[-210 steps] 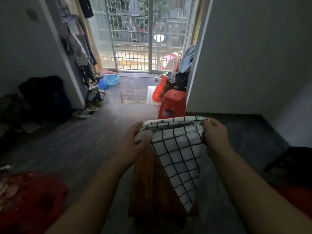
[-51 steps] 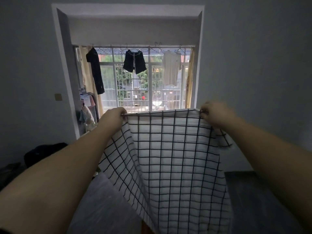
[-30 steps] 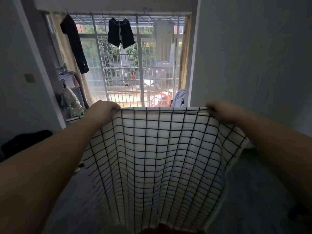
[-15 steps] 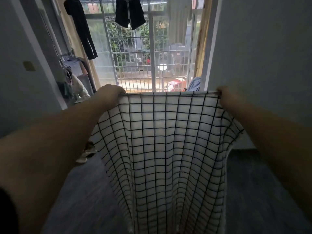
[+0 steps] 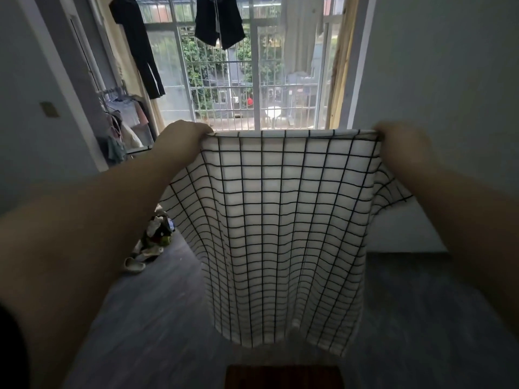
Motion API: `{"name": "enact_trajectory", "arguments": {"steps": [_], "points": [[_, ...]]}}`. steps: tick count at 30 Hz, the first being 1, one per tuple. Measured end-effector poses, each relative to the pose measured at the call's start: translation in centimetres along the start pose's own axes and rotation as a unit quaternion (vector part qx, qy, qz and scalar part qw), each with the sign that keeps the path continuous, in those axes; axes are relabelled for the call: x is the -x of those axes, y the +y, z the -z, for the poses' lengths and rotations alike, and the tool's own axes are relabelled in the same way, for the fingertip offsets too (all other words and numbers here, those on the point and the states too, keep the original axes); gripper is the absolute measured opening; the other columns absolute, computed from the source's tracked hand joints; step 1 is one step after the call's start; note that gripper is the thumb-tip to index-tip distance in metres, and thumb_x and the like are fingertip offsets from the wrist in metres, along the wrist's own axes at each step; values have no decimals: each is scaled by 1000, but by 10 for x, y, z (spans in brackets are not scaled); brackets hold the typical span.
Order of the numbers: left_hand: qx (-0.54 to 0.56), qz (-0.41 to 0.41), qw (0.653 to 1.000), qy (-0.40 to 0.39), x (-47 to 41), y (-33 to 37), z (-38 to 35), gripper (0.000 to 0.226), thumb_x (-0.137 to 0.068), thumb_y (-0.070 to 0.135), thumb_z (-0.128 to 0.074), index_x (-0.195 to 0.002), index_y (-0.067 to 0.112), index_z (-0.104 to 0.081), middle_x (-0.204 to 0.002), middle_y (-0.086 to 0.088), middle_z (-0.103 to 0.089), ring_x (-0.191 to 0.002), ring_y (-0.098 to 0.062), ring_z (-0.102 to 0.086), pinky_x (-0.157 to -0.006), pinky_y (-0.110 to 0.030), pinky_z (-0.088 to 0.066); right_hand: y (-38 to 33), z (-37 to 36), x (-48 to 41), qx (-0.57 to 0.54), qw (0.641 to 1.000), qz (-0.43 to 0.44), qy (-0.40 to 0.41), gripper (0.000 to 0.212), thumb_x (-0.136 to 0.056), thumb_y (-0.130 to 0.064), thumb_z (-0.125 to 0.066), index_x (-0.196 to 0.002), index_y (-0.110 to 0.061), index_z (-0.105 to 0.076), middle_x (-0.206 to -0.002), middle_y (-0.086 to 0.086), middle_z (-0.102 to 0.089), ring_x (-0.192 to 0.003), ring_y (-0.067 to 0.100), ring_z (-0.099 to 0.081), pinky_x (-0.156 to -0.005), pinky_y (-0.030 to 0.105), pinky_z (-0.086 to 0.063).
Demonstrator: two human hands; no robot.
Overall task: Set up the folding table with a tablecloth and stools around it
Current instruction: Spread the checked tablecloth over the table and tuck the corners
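Head view. Grey floor (image 5: 157, 332) filled the lower half of the field, with pale walls to either side. A barred window (image 5: 252, 80) stood ahead, and three garments hung before it: dark trousers (image 5: 140, 43) at left, dark shorts (image 5: 219, 21) in the middle, a pale shirt (image 5: 302, 32) at right.

The tablecloth (image 5: 280, 220), white with a black grid, hung in the air in front of me. Its upper hem was stretched level between my two hands and its lower hem was loose and wavy. It touched neither the floor nor the table (image 5: 283, 377). Of the table only a strip of dark reddish wood showed at the bottom edge of the field, below the cloth and apart from it.

My left hand (image 5: 182, 141) had its fingers curled over the cloth's upper left corner, pinching the hem, knuckles toward me. My right hand (image 5: 401, 144) gripped the upper right corner in the same way; its fingertips lay behind the fabric and could not be seen.

A heap of clutter (image 5: 157, 234) lay on the floor near the left wall, just beside the cloth's left edge. A small wall switch (image 5: 49, 109) sat on the left wall
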State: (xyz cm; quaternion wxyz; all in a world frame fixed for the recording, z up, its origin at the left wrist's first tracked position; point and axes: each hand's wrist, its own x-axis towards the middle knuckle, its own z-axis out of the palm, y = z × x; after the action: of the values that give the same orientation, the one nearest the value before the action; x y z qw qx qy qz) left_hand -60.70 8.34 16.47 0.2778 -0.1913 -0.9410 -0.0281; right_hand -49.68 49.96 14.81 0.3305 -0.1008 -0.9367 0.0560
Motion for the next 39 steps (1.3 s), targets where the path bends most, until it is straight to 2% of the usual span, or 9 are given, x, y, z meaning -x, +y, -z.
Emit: {"name": "enact_trajectory", "arguments": {"steps": [11,15,17,19,21,25,29,34,39], "points": [[38,-10,997,-63,61,4,-47,42,-95,4,-50,-128,23,-66,-126,-14,-66,-113,-36,-61,-92,-40,-48,9,-34,77,-15,997,-40,-62,36,-88,3,-46,-113,-11,-68,-108,21,-66,-99,38,-60,-88,42,-49],[63,-16,984,-167,134,15,-98,30,-98,15,-55,-123,24,-70,-121,-10,-69,-106,-29,-63,-83,-32,-44,21,-75,156,-83,977,-79,-178,27,-92,-3,-50,-107,-11,-71,-113,16,-67,-106,35,-59,-98,43,-44],[78,-1,971,-224,176,19,-127,31,-99,19,-54,-123,30,-69,-128,-4,-67,-114,-26,-61,-89,-30,-43,27,-91,203,-52,964,-83,-246,23,-94,-15,-54,-107,-24,-71,-111,6,-68,-104,30,-61,-95,41,-47],[100,-4,958,-268,216,25,-151,30,-98,22,-56,-121,35,-69,-131,-1,-66,-119,-23,-60,-96,-29,-42,31,-101,250,-22,958,-69,-279,24,-89,-19,-62,-109,-26,-73,-113,8,-71,-103,30,-65,-89,36,-50],[112,-3,950,-292,253,32,-171,30,-98,26,-57,-123,37,-69,-135,2,-63,-124,-22,-56,-99,-27,-38,34,-115,293,-33,951,-73,-300,31,-84,-22,-68,-114,-31,-73,-115,4,-72,-102,28,-66,-88,34,-52],[135,46,929,-342,333,36,-207,32,-100,28,-53,-128,38,-65,-143,-2,-56,-128,-24,-54,-105,-28,-36,44,-150,379,-17,930,-92,-354,45,-87,-17,-61,-126,-38,-65,-126,2,-68,-109,26,-66,-94,35,-52],[113,65,923,-361,406,37,-226,33,-98,31,-53,-126,46,-64,-137,-4,-61,-121,-25,-60,-94,-27,-45,47,-167,453,-2,920,-94,-381,43,-88,-22,-63,-126,-41,-64,-129,-5,-66,-110,21,-65,-93,30,-50],[127,69,897,-417,496,45,-238,34,-99,35,-51,-129,46,-61,-140,0,-59,-127,-24,-56,-100,-30,-43,49,-179,535,-11,892,-144,-429,35,-89,-31,-62,-122,-38,-65,-128,-4,-66,-112,24,-64,-96,31,-50],[126,53,886,-442,573,56,-245,35,-100,34,-49,-132,46,-59,-140,2,-59,-126,-24,-56,-99,-30,-42,62,-179,612,11,881,-152,-448,39,-83,-27,-68,-120,-40,-65,-126,-7,-68,-110,21,-65,-96,32,-51]]}}
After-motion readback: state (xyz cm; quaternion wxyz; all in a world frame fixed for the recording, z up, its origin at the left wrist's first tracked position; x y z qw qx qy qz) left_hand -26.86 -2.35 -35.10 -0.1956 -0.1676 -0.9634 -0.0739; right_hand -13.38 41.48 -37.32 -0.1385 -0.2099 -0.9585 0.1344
